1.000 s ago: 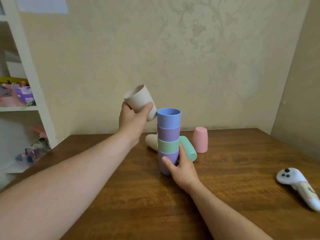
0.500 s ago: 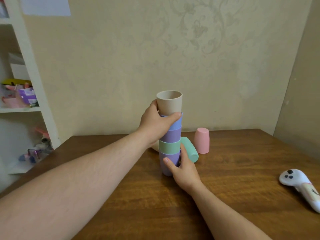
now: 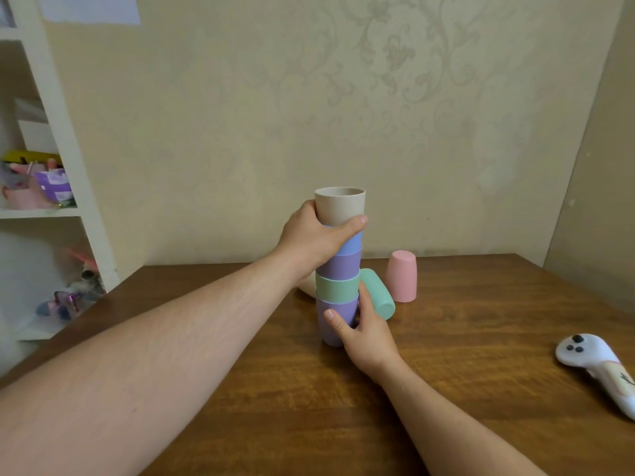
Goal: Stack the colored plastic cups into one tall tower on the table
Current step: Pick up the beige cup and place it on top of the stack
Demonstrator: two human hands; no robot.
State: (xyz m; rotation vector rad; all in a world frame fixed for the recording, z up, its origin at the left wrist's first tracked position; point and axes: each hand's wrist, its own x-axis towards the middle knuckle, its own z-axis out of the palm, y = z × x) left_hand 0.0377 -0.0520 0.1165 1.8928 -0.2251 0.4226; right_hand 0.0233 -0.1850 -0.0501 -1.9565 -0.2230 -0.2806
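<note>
1. Head view, the tower: five cups stand nested mouth-up on the table (image 3: 446,389). From the base they are a purple cup (image 3: 335,317), a green cup (image 3: 335,286), a second purple cup (image 3: 342,266), a blue cup (image 3: 354,240) and a beige cup (image 3: 340,206) on top. The stack's long axis runs straight up, with no lean that I can make out.

2. Head view, left hand (image 3: 309,240): it is closed around the seam where the beige cup sits in the blue one, thumb across the near side and fingers round the back. The beige cup's open mouth rises directly above this hand; the rest of the tower drops directly below it.

3. Head view, right hand (image 3: 367,333): it is curled part way round the bottom purple cup, thumb on the near side, fingers on the far right side, steadying the base. The tower stands just ahead of its palm.

4. Head view, loose cups: a mint cup (image 3: 378,293) lies on its side just beyond the right hand's fingers, its long axis slanting from far left toward near right. A pink cup (image 3: 401,276) stands mouth-down further beyond that hand and to its right. A pale cup (image 3: 307,286) lies partly hidden under the left wrist; which way it points I cannot tell.

5. Judgement: the right hand is nearer the mint and pink cups, so it would probably fetch next while the left keeps the top steady. The mint cup needs turning upright, the pink one flipping over.

6. Head view, aside: a white controller (image 3: 598,365) lies well to the right of the right hand.
</note>
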